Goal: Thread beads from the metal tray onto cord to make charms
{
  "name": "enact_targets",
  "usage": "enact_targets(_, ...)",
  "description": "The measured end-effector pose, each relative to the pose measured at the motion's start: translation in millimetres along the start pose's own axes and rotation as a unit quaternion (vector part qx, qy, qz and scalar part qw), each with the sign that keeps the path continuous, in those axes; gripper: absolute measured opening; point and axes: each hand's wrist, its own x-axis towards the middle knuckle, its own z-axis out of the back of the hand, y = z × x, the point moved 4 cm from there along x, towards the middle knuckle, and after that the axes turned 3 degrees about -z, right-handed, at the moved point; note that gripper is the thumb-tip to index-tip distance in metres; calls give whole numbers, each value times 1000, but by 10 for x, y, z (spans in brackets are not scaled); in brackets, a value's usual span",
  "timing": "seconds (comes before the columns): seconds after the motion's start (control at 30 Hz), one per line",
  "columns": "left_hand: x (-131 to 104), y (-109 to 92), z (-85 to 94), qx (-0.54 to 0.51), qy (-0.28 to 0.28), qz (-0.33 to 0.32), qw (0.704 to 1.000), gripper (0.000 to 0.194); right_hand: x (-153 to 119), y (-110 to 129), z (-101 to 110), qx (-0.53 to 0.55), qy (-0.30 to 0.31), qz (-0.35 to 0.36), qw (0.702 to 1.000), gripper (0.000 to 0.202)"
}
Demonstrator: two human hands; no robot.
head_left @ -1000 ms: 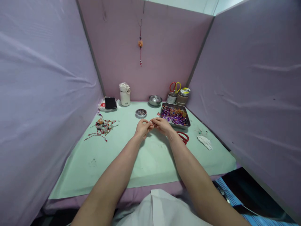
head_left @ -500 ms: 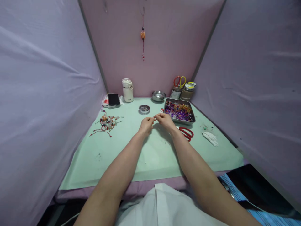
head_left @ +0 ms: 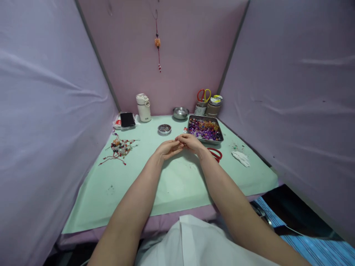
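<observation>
My left hand (head_left: 169,148) is over the middle of the green table cover, palm turned up and fingers stretched out to the right. Fingers bent and pressed together, my right hand (head_left: 189,141) touches the left fingers from above. Anything between the two hands is too small or hidden to make out. Just behind my right hand stands a metal tray (head_left: 210,142) of purple and orange beads and cords. Red-handled scissors (head_left: 216,154) lie partly hidden by my right wrist. A small round dish (head_left: 164,129) of tiny beads sits beyond my left hand.
Beaded red-cord ornaments (head_left: 119,148) lie at left, a phone (head_left: 127,120) behind them. A white flask (head_left: 143,108), a steel bowl (head_left: 180,113) and a jar with scissors (head_left: 200,108) line the back. A white glove (head_left: 240,159) lies right. A beaded pendant (head_left: 157,43) hangs on the wall.
My left hand has gone from a pinch to stretched fingers with the palm up, and my right hand now rests against it. The whole view has shifted slightly, moving the scene left.
</observation>
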Motion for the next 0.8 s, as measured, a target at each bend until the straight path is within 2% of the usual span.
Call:
enact_targets(0.07, -6, -8, -25, -4, 15, 2, 1000, 7, 0, -7, -10, 6, 6, -6, 1000, 27)
enact_targets(0.17, -10, -15, -50, -13, 9, 3, 1000, 9, 9, -22, -20, -1, 2, -10, 1000, 26)
enact_targets(0.37, 10, -35, -69, 9, 11, -9, 1000, 17, 28, -18, -5, -15, -18, 15, 1000, 30)
enact_targets(0.6, 80, -53, 40, 68, -36, -55, 995, 13, 25, 12, -46, -16, -30, 33, 999, 34)
enact_targets(0.7, 93, -71, 84, 88, -55, -80, 991, 9, -28, 71, -10, -48, -74, 53, 995, 35)
enact_targets(0.8, 90, -90, 115, 93, -70, -85, 990, 10, -218, 188, 162, -170, -136, 95, 971, 30)
